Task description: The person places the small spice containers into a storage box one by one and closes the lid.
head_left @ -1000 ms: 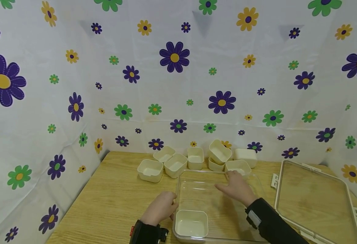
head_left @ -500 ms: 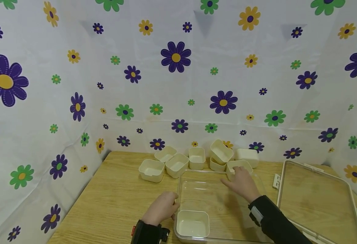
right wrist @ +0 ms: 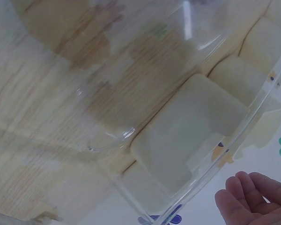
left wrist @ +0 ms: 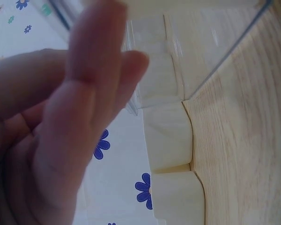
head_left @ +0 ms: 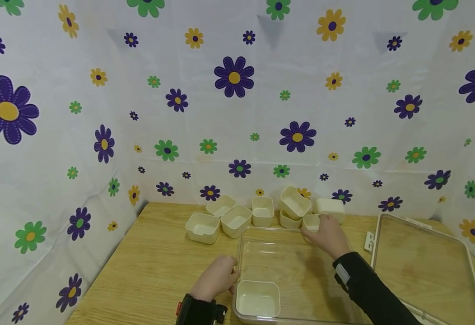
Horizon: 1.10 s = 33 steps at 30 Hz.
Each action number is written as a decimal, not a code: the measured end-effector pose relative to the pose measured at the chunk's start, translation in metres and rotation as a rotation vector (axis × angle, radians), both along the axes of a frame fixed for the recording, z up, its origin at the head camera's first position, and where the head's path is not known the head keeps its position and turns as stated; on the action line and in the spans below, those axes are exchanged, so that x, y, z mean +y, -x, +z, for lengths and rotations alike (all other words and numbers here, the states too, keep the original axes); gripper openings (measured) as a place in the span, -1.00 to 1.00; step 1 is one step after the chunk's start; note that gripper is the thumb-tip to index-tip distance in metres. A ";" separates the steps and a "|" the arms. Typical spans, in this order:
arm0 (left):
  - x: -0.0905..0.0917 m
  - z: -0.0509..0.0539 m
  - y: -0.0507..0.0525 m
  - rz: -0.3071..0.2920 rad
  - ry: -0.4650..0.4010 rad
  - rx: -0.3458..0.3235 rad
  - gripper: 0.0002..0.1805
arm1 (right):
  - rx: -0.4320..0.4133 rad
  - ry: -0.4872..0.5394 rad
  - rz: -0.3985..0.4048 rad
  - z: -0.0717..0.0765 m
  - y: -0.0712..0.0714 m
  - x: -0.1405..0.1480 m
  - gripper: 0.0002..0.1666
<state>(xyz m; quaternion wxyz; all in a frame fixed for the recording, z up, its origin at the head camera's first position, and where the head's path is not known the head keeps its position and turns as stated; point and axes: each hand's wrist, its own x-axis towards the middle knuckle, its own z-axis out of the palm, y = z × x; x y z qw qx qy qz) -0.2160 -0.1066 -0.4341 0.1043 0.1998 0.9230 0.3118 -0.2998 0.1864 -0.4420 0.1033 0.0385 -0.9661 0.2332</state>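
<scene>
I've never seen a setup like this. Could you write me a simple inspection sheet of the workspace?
Surface: wood-grain table.
Job's things: clear box with one cream tub inside, front left; eight more tubs stand or lie behind it, including a tilted tub resting on another. A framed clear panel with white clips lies to the right.
Clutter: nothing seen.
Hands: left hand at the box's left wall, right hand at a tub behind the box; whether either grips is unclear.
Cables: nothing seen.
Surroundings: white sheeting with printed flowers, behind and at both sides.
</scene>
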 end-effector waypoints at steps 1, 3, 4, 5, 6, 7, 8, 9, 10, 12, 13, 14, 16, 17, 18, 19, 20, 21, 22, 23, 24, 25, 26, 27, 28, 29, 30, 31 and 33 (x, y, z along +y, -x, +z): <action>0.000 0.000 0.000 -0.002 0.001 0.008 -0.80 | 0.001 -0.008 -0.006 0.000 0.000 0.001 -0.22; 0.000 -0.001 0.000 -0.003 0.003 0.021 -0.80 | -0.001 -0.011 -0.019 0.000 0.002 0.001 -0.23; 0.000 -0.001 -0.001 -0.003 0.003 0.024 -0.80 | -0.001 -0.013 -0.024 0.000 0.002 0.002 -0.23; 0.000 -0.001 -0.001 -0.003 0.002 0.026 -0.80 | -0.002 -0.013 -0.029 0.000 0.003 0.002 -0.24; -0.001 -0.001 -0.001 -0.001 0.003 0.025 -0.80 | -0.003 -0.011 -0.033 0.000 0.004 0.002 -0.24; -0.001 -0.001 -0.001 0.001 0.004 0.024 -0.80 | -0.003 -0.010 -0.037 -0.001 0.005 0.002 -0.24; -0.001 -0.001 -0.001 0.002 0.006 0.023 -0.80 | -0.001 -0.009 -0.041 -0.001 0.006 0.002 -0.24; -0.001 -0.001 -0.001 0.003 0.006 0.021 -0.80 | 0.002 -0.012 -0.043 -0.001 0.008 0.002 -0.24; -0.001 0.000 0.000 0.004 0.005 0.017 -0.80 | 0.000 -0.014 -0.046 -0.001 0.009 0.003 -0.23; -0.001 0.000 0.000 0.005 0.001 0.008 -0.80 | -0.001 -0.014 -0.053 -0.002 0.011 0.004 -0.23; -0.001 -0.001 0.000 0.007 -0.004 0.000 -0.80 | -0.004 -0.015 -0.058 -0.003 0.011 0.004 -0.24; -0.001 -0.001 0.000 0.007 -0.010 -0.007 -0.79 | -0.004 -0.010 -0.065 -0.003 0.012 0.005 -0.23; -0.001 -0.001 0.000 0.011 -0.022 -0.019 -0.79 | -0.003 -0.004 -0.078 -0.005 0.013 0.006 -0.25; -0.001 -0.001 0.000 0.013 -0.024 -0.022 -0.79 | -0.002 -0.003 -0.084 -0.005 0.013 0.007 -0.26; -0.001 -0.001 0.000 0.015 -0.028 -0.026 -0.79 | -0.004 -0.001 -0.091 -0.006 0.013 0.007 -0.26; -0.001 -0.001 0.000 0.018 -0.029 -0.029 -0.80 | -0.009 -0.001 -0.097 -0.006 0.013 0.008 -0.26; -0.001 -0.001 0.000 0.019 -0.028 -0.027 -0.80 | -0.014 0.000 -0.102 -0.006 0.013 0.008 -0.25; -0.001 -0.001 0.000 0.020 -0.028 -0.027 -0.80 | -0.020 -0.003 -0.106 -0.007 0.013 0.009 -0.25; -0.001 -0.001 0.000 0.021 -0.026 -0.026 -0.80 | -0.029 -0.003 -0.111 -0.007 0.014 0.009 -0.24; -0.001 -0.001 0.000 0.022 -0.024 -0.030 -0.81 | -0.037 -0.002 -0.117 -0.008 0.014 0.010 -0.23; -0.001 -0.001 0.000 0.022 -0.023 -0.032 -0.81 | -0.045 -0.004 -0.123 -0.008 0.014 0.010 -0.21; -0.001 -0.001 0.000 0.021 -0.021 -0.032 -0.82 | -0.050 -0.008 -0.129 -0.009 0.015 0.010 -0.20; -0.002 -0.002 0.001 0.021 -0.018 -0.032 -0.82 | -0.054 -0.011 -0.135 -0.010 0.015 0.010 -0.18; -0.002 -0.002 0.001 0.021 -0.016 -0.035 -0.83 | -0.059 -0.016 -0.142 -0.010 0.016 0.010 -0.17; -0.002 -0.002 0.001 0.022 -0.015 -0.038 -0.83 | -0.063 -0.021 -0.147 -0.011 0.016 0.010 -0.16; -0.002 -0.002 0.001 0.023 -0.014 -0.042 -0.84 | -0.068 -0.025 -0.151 -0.011 0.017 0.010 -0.15; -0.002 -0.002 0.001 0.025 -0.013 -0.043 -0.84 | -0.072 -0.028 -0.155 -0.011 0.017 0.009 -0.14; -0.002 -0.002 0.001 0.027 -0.013 -0.044 -0.83 | -0.078 -0.026 -0.159 -0.011 0.017 0.009 -0.13; -0.002 -0.003 0.001 0.030 -0.013 -0.046 -0.83 | -0.091 -0.021 -0.164 -0.011 0.018 0.008 -0.12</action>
